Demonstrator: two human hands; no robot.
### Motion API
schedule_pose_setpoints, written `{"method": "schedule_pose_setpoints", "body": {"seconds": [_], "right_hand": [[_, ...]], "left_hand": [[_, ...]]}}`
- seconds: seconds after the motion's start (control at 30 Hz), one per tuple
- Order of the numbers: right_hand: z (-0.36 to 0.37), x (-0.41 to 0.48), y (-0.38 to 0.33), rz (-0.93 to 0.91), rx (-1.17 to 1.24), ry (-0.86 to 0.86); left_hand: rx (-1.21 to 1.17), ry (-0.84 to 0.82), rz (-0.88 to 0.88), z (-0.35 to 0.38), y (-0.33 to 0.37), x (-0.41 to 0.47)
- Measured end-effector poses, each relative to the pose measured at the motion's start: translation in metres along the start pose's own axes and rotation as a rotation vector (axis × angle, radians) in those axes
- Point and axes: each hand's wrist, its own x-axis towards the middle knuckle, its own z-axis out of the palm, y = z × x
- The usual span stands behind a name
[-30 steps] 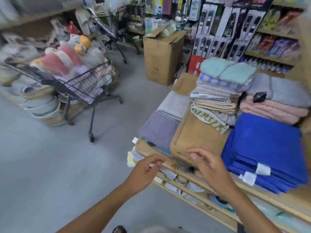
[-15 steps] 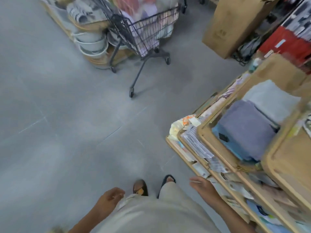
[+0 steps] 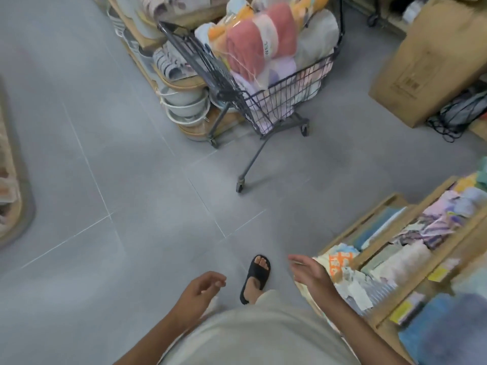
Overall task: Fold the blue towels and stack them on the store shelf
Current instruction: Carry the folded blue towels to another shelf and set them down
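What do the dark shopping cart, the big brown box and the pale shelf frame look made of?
Dark shopping cart: coated metal wire, seen in its thin open grid. Big brown box: cardboard, matte with printed marks. Pale shelf frame: light wood or wood-look board; blur hides any grain.

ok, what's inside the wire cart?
The wire cart is piled with soft rolled bundles: a pink bundle on top, with an orange bundle, a white bundle and a lavender bundle around it. The pile covers whatever lies at the bottom.
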Motion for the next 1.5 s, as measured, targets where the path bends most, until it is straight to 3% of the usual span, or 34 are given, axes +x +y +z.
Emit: {"method": "schedule_pose_setpoints", "body": {"seconds": [0.2,0.37,0.5,0.7,0.97,1.5], "right_hand": [[-0.019,0.094,-0.1,-0.02,0.017,-0.052],[-0.07,0.156,-0.15,-0.014,0.056,0.006],[-0.125,0.2,-0.175,0.001,0.138,0.185],[-0.198,0.232,-0.197,0.08,0.432,0.594],[-0.287,0.277,-0.213,0.113,0.677,0.836],[-0.675,0.459,-0.319,0.018,0.541,0.717]], "left_hand": [[0.019,0.065,0.045,-0.042,0.081,0.091],[0.07,-0.014,0.103,-0.051,0.165,0.206],[0.137,-0.201,0.148,-0.035,0.251,0.312],[0.244,-0.512,0.201,0.024,0.394,0.446],[0.368,-0.766,0.299,0.146,0.554,0.564],[0.244,-0.466,0.178,0.348,0.742,0.738]]}}
